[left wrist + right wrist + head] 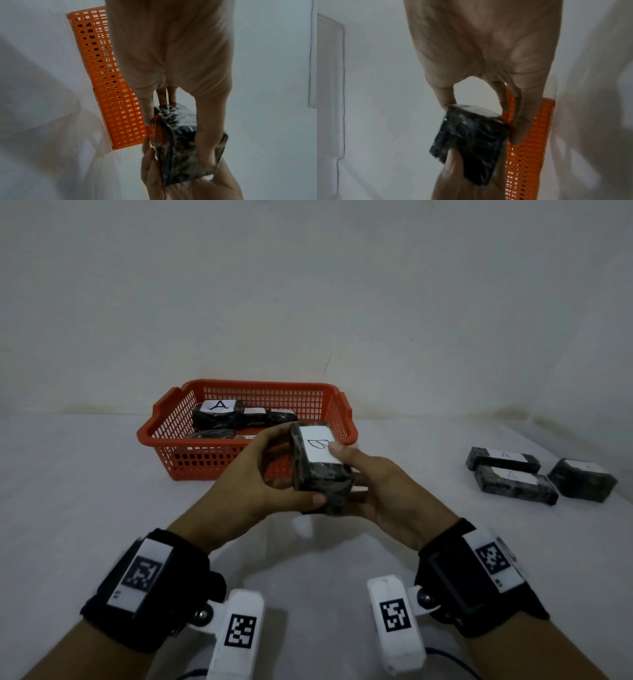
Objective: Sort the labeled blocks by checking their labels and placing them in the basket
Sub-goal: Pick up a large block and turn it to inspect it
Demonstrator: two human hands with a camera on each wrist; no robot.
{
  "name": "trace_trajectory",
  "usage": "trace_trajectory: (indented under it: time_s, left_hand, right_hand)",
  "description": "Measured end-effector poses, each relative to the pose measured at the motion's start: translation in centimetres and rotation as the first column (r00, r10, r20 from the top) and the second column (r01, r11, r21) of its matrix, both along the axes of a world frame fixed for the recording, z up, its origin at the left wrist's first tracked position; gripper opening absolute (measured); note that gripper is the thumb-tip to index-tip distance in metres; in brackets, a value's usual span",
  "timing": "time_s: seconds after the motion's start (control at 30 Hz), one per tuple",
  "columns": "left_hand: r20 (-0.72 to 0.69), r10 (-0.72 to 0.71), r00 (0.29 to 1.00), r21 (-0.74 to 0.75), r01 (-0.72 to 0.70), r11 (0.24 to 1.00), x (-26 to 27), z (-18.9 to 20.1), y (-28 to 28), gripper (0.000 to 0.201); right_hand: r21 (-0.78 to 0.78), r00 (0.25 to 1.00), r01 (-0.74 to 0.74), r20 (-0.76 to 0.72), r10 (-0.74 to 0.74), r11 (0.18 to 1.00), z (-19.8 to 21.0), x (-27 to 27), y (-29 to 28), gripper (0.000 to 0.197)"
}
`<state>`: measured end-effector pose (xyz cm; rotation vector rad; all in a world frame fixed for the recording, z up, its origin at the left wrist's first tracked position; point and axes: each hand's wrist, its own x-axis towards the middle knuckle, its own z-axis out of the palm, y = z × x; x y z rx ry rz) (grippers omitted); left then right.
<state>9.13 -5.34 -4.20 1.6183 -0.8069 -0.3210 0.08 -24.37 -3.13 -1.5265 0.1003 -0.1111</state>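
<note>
I grip a dark wrapped block [320, 470] w/ both hands, my left hand [260, 484] curled round its left side, my right hand [387, 491] round its right, thumb on the white label facing up. It's held just in front of the red basket [164, 440] at 12 o'clock, which holds blocks incl. one marked A [217, 414]. Three more blocks [513, 477] lie on the white table [85, 491] at 3 o'clock.

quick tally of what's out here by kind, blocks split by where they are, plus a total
Blocks in the person's hands: 1, held block, gripped by left hand and right hand
Blocks loose on the table: 3
Blocks in the basket: at least 3 visible; some partly hidden
Baskets: 1, orange basket
Total: at least 8 things
</note>
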Motion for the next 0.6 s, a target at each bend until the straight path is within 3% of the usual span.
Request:
trace_trajectory:
  time_s: [0.1,0.2,0.3,0.43,0.6]
  left_hand:
    - [-0.018,-0.049,0.999,0.003,0.049,0.999,0.0,0.1,0.0,0.109]
    - [-0.079,0.010,0.997,-0.122,-0.020,0.992,-0.3,0.3,-0.4,0.083]
    - [-0.016,0.136,0.991,-0.183,-0.136,0.974,-0.5,0.6,-0.5,0.062]
    - [0.044,0.083,0.996,-0.245,-0.070,0.967,-0.6,0.8,-0.3,0.059]
    - [0.161,-0.011,0.987,-0.152,0.036,0.988,-1.0,0.8,-0.4,0.062]
  right_hand:
    - [0.018,0.998,0.048,0.039,-0.049,0.999,-0.1,0.2,-0.2,0.028]
    - [-0.024,0.987,0.097,0.132,-0.093,0.995,-0.1,0.2,-0.3,0.042]
    - [-0.121,0.978,0.119,0.183,-0.095,0.986,-0.2,0.2,0.0,0.053]
    - [-0.116,0.997,0.047,0.072,-0.038,0.992,0.0,0.0,0.2,0.044]
    - [-0.046,1.000,-0.024,-0.001,0.024,0.999,0.2,-0.5,-0.1,0.045]
